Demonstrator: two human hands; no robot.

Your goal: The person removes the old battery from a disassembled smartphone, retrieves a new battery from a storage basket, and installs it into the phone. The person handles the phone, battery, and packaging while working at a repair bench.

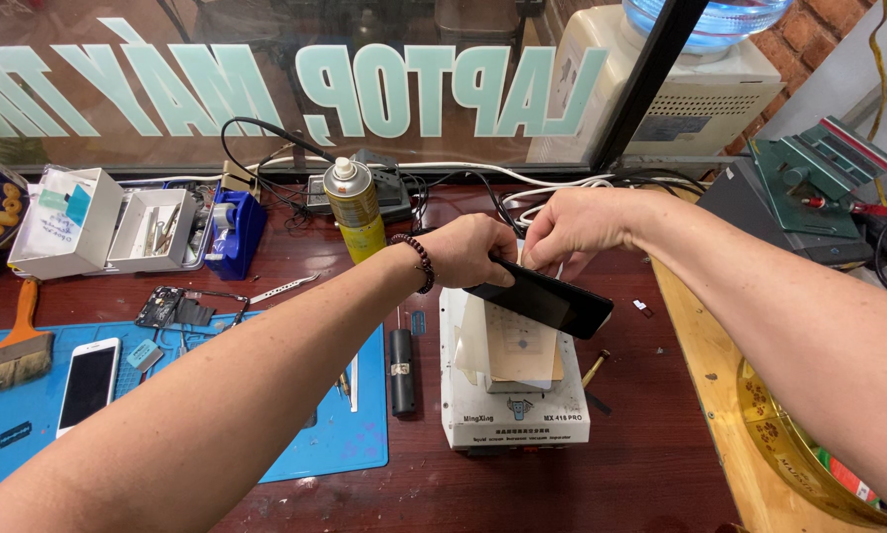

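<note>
Here, both hands' fingers pinch a glossy black phone (544, 298), tilted above the white heating machine (513, 410).

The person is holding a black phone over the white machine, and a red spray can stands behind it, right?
Not quite: the head view shows the spray can is yellow, not red. Both hands, left and right, do hold the black phone over the white machine.
</note>
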